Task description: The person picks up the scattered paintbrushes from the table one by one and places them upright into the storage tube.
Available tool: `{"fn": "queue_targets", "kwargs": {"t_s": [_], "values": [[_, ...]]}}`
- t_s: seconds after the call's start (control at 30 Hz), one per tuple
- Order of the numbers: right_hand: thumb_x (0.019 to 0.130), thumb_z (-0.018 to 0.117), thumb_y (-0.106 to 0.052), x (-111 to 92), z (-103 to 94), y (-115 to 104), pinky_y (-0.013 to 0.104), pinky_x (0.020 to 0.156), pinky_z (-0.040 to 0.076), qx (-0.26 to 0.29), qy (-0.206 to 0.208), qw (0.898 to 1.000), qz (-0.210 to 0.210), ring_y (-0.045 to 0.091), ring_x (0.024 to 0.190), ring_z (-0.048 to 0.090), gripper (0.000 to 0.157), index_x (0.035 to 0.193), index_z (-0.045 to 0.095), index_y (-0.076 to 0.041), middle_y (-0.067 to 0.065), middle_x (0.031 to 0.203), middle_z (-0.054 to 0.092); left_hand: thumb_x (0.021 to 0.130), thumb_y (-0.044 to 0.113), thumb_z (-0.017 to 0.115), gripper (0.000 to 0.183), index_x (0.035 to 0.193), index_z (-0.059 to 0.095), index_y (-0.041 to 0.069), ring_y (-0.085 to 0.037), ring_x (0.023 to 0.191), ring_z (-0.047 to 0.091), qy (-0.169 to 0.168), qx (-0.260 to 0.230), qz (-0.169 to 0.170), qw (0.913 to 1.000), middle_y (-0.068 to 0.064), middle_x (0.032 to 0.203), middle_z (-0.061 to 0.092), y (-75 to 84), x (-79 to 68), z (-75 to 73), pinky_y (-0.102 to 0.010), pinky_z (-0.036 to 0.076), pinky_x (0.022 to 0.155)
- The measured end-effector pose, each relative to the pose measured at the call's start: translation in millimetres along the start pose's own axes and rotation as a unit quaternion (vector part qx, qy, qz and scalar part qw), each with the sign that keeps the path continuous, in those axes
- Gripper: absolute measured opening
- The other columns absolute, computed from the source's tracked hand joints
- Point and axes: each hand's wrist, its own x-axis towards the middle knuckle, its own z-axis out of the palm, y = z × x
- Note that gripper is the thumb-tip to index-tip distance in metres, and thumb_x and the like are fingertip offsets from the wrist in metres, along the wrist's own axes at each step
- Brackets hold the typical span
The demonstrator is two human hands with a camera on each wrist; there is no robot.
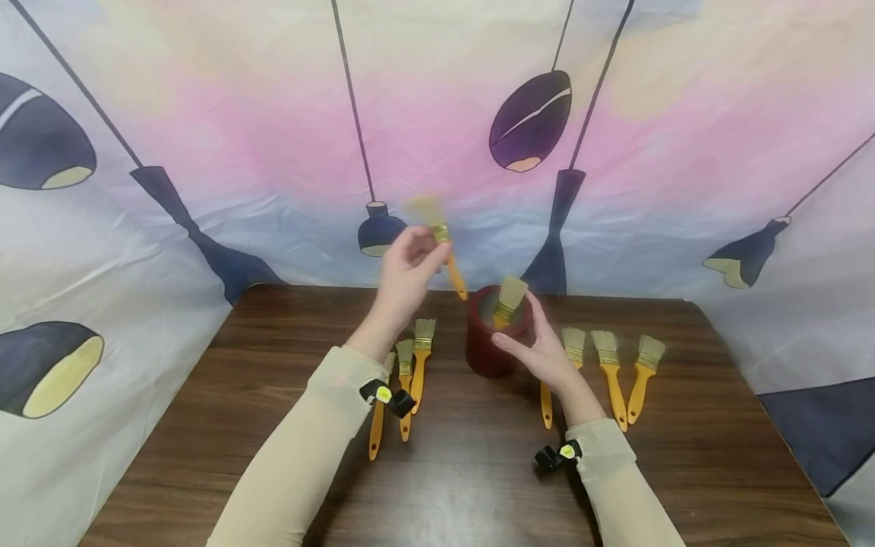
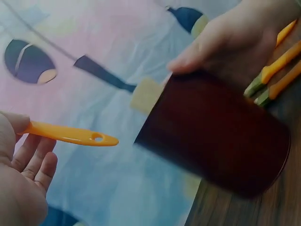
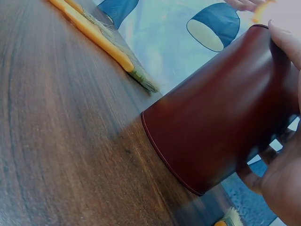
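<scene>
My left hand (image 1: 403, 273) pinches a paintbrush (image 1: 457, 278) between thumb and fingers, up in front of the backdrop. Its pale bristles point up and are blurred; the yellow handle (image 2: 75, 134) slants down toward the cup's mouth, apart from it in the left wrist view. A dark red cylindrical cup (image 1: 487, 351) stands toward the back of the table. Around its right side near the rim, my right hand (image 1: 547, 353) grips it with thumb and fingers. Another paintbrush (image 1: 511, 294) leans inside, bristles up, its lower handle hidden by the cup wall (image 3: 216, 113).
Three yellow-handled paintbrushes (image 1: 418, 372) lie left of the cup, partly behind the left wrist. To the right lie three more paintbrushes (image 1: 641, 384), one partly covered by the right hand. The brown wooden table (image 1: 451, 486) ends at a lamp-printed cloth backdrop (image 1: 273, 152).
</scene>
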Motion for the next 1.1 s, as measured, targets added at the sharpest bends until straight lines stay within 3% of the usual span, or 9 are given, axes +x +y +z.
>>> {"fn": "queue_targets", "kwargs": {"t_s": [0.2,0.47,0.67,0.87,1.1], "values": [[0.101,0.08,-0.025,1.2,3.2,0.4,0.062,0.123,0.037,0.005,-0.001,1.0,-0.001,0.04,0.157,0.04,0.101,0.176,0.013,-0.029,0.013,0.177,0.027,0.104,0.011,0.077,0.03,0.128,0.066,-0.002,-0.031,0.101,0.072,-0.058,0.1,0.006,0.9933,-0.018,0.113,0.073,-9.4,-3.6,26.4,-0.042,0.06,0.095],[0.101,0.081,-0.017,4.5,9.0,-0.1,0.059,0.118,0.044,0.03,-0.007,0.999,-0.011,0.038,0.136,0.059,0.101,0.176,0.015,-0.028,0.015,0.168,0.04,0.104,0.021,0.077,0.022,0.119,0.074,0.005,-0.025,0.097,0.073,-0.09,0.183,0.008,0.9789,-0.009,0.106,0.078,-25.3,-14.9,26.1,-0.043,0.061,0.092],[0.102,0.079,-0.017,5.4,8.6,1.2,0.053,0.116,0.047,0.033,-0.013,0.999,-0.016,0.036,0.136,0.06,0.101,0.176,0.012,-0.029,0.016,0.168,0.04,0.104,0.022,0.079,0.021,0.118,0.078,0.007,-0.023,0.104,0.073,-0.108,0.209,-0.011,0.9718,-0.008,0.113,0.079,-36.5,-23.5,24.8,-0.041,0.061,0.096],[0.102,0.078,-0.016,4.9,8.7,2.8,0.03,0.107,0.053,0.043,-0.019,0.999,-0.023,0.032,0.123,0.065,0.099,0.176,0.012,-0.029,0.017,0.164,0.043,0.103,0.019,0.079,0.029,0.128,0.077,0.003,-0.029,0.118,0.068,-0.118,0.237,0.009,0.9643,-0.013,0.126,0.074,-43.4,-26.7,28.2,-0.042,0.058,0.102],[0.102,0.079,-0.017,4.8,8.5,3.8,0.03,0.107,0.053,0.031,-0.014,0.999,-0.023,0.033,0.13,0.064,0.099,0.175,0.015,-0.031,0.014,0.163,0.045,0.103,0.021,0.079,0.034,0.133,0.074,0.006,-0.029,0.121,0.068,-0.108,0.21,-0.015,0.9716,-0.013,0.131,0.072,-43.7,-30.5,26.4,-0.043,0.057,0.105]]}}
